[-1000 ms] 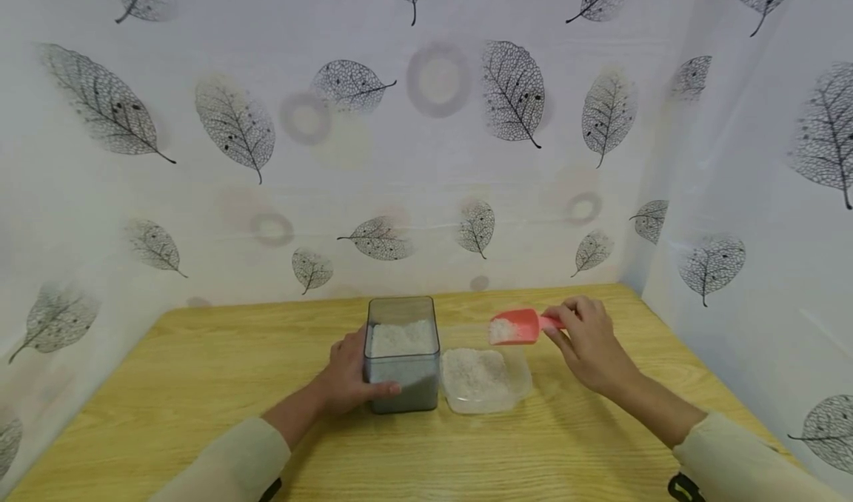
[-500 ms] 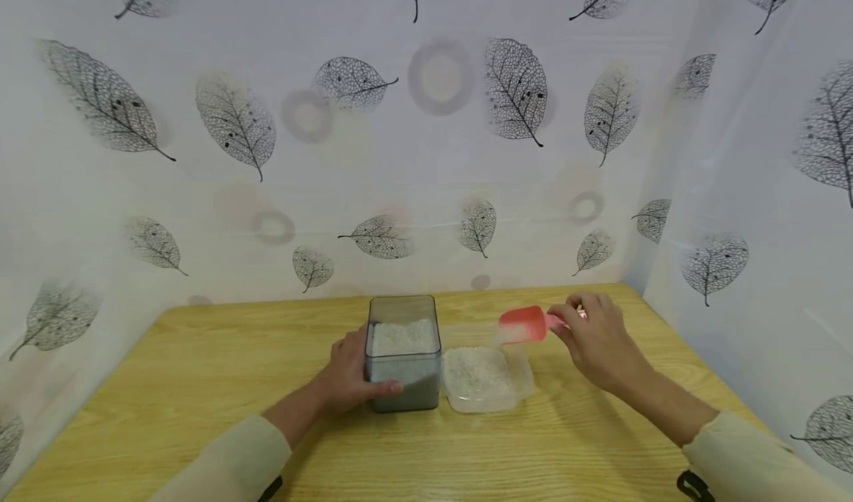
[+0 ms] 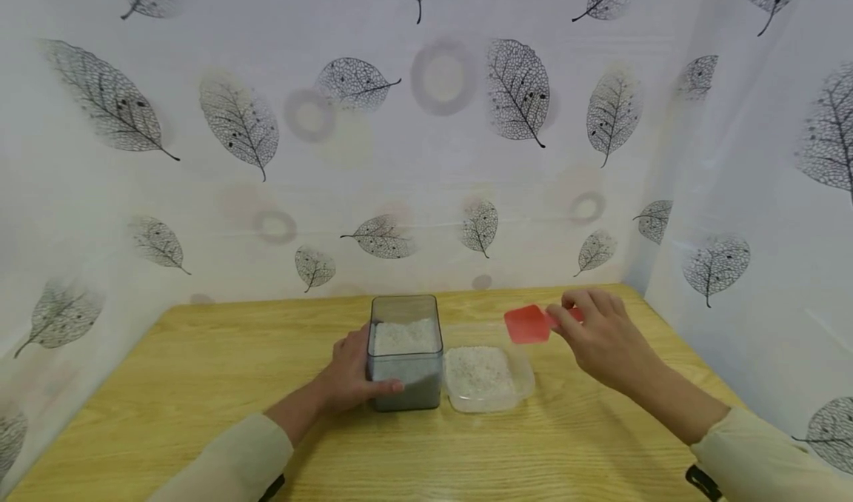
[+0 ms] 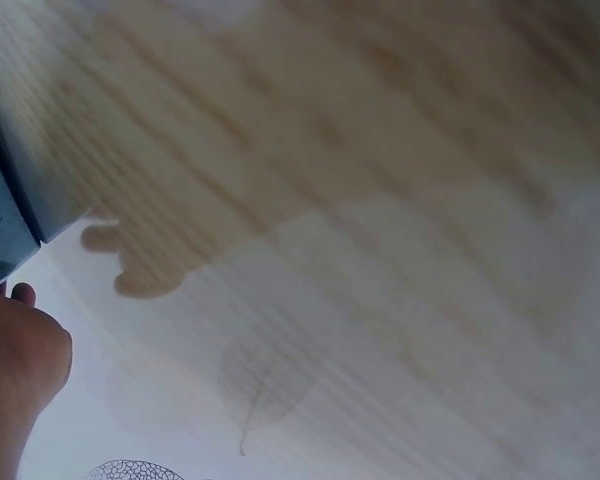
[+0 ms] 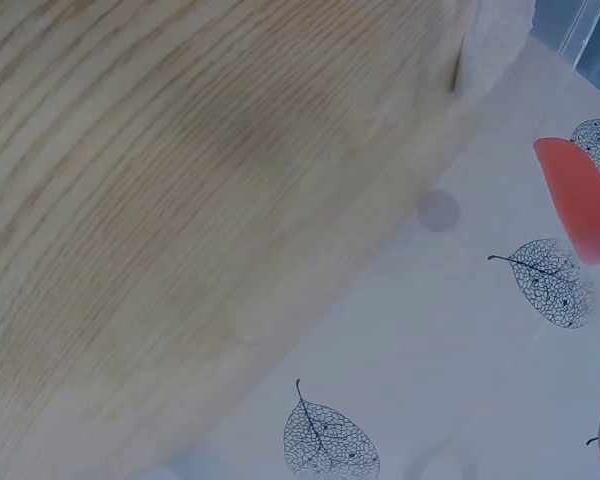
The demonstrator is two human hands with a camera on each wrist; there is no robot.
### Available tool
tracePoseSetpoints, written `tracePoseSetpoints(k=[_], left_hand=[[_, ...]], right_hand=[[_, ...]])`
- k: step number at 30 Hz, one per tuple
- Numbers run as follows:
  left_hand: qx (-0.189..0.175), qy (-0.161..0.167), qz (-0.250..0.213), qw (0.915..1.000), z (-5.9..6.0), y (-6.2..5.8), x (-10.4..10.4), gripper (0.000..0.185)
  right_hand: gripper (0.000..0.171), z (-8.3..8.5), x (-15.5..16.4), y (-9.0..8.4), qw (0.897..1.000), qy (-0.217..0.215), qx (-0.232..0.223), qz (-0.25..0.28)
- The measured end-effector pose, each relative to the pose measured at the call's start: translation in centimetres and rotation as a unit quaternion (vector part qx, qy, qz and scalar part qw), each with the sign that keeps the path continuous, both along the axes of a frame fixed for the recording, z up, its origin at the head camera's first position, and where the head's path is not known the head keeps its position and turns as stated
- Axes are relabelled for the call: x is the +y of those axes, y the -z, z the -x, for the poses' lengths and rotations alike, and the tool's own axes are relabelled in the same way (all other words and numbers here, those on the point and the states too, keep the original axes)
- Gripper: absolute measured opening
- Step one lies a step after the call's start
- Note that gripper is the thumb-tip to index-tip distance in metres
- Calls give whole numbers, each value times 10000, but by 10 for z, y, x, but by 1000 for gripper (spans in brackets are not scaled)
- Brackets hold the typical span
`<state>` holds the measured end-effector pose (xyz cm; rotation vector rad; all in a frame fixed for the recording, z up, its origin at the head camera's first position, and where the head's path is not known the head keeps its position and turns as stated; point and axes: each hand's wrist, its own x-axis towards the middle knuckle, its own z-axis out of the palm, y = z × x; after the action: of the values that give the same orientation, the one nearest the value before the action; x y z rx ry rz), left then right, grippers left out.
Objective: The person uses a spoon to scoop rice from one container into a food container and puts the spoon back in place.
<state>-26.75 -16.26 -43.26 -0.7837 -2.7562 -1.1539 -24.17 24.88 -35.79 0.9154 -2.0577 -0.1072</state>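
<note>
1. We see the left hand (image 3: pixel 349 376) gripping the bin (image 3: pixel 404 352), half full of rice.
2. Right hand (image 3: pixel 603 337) pinches the scoop (image 3: pixel 526 323), emptied & tipped over the tub (image 3: pixel 488 377).
3. Tub approx. half full; more scoops likely left.

L hand (image 3: pixel 353 375): low, forearm angled in from lower left, beige sleeve to mid-forearm. Fingers wrapped, thumb (image 3: pixel 389 388) laid flat across near side. L wrist view: only heel of palm visible at lower left edge.

R hand (image 3: pixel 600 332): raised, forearm reaching in from lower right, same beige sleeve. Fingers curled, pinching at fingertips, back of hand up. R wrist view: hand barely in frame.
</note>
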Motion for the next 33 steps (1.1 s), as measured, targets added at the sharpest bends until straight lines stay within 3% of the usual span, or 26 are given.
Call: tracePoseSetpoints(k=[3, 11, 18, 22, 27, 33], left_hand=[[-2, -15, 40, 10000, -1, 0, 0, 108], [146, 53, 33, 9999, -1, -3, 0, 105], [173, -15, 82, 9998, 0, 1, 1, 104], [190, -26, 78, 9998, 1, 1, 0, 101], [197, 42, 42, 9998, 2, 1, -1, 99], [8, -2, 97, 10000, 2, -2, 0, 98]], right_hand=[[44, 1, -3, -4, 9999, -35, 122, -69], [47, 12, -33, -24, 9951, -323, -75, 936], [49, 18, -75, -46, 9946, -559, -240, 837], [36, 21, -102, -62, 9966, -601, -376, 409], [12, 26, -129, -80, 9948, -473, -685, -579], [14, 27, -154, -101, 9750, -73, -1167, -1888]])
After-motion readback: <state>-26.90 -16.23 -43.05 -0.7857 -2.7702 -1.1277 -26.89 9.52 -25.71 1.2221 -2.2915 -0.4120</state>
